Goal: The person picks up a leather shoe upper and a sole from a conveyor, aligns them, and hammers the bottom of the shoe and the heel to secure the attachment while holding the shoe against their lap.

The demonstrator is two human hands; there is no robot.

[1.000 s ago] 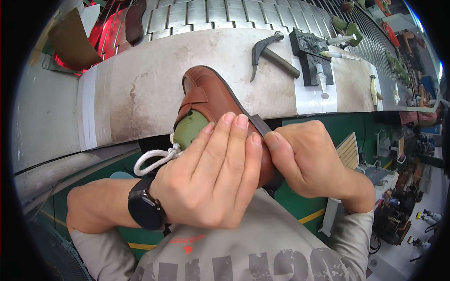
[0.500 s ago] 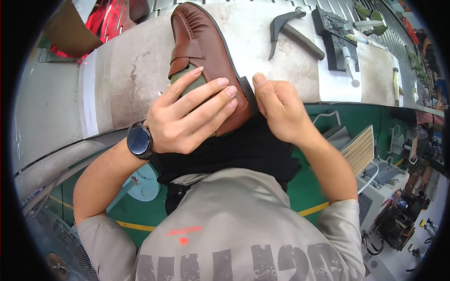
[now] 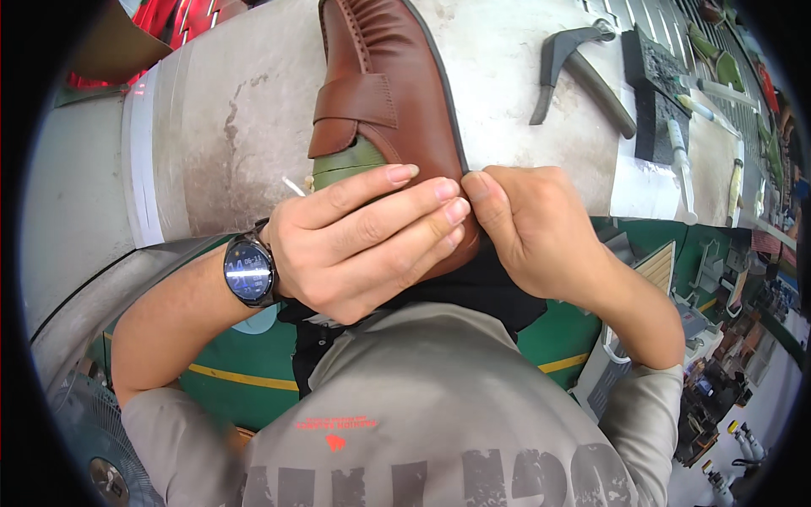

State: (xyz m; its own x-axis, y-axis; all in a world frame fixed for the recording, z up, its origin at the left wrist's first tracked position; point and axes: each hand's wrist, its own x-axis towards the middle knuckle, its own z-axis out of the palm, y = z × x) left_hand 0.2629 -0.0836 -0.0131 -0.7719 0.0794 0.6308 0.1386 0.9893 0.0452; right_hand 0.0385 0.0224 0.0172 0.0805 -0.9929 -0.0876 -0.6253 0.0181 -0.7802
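Note:
A brown leather loafer (image 3: pixel 414 110) lies on its table with the toe pointing away from me. A green shoe last (image 3: pixel 348 162) shows in its opening. My left hand (image 3: pixel 363 245) is laid across the heel end with the fingers together, gripping the shoe. On the right side of the heel, my right hand (image 3: pixel 541 224) is closed, its fingers curled and its thumb pressed at the sole edge. The heel block is hidden behind that hand. A small pale peg-like piece sticks out beside the left hand.
On the worn pale worktop (image 3: pixel 203 160), a cobbler's hammer (image 3: pixel 601 95) lies to the right of the shoe. Farther right are a black block (image 3: pixel 655 84) and several syringe-like tubes (image 3: pixel 681 160). A fan (image 3: pixel 106 448) stands on the floor at lower left.
My view has come closer, so the shoe looks larger and its toe is cut off. The right thumb has moved in to the sole edge, and that hand now covers the heel block.

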